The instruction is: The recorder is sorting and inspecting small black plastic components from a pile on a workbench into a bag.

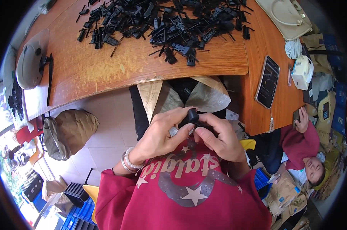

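My left hand (pixel 158 134) and right hand (pixel 217 136) pinch one small black plastic part (pixel 191 116) between fingertips, just below the counter (pixel 104 73) edge, over my lap. Heap of like black parts (pixel 169 21) across counter's far side. White box (pixel 301 71) and dark phone (pixel 268 81) at right. Tan sack (pixel 72 132) on floor left; open tile between.

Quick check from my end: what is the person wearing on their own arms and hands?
Both hands are bare, no gloves. The left hand has a stack of bracelets at the wrist: pale round beads beside thin silvery bangles. The right hand shows nothing worn. Dark red sleeves are pushed back from the wrists, matching a top with pale stars and lettering.
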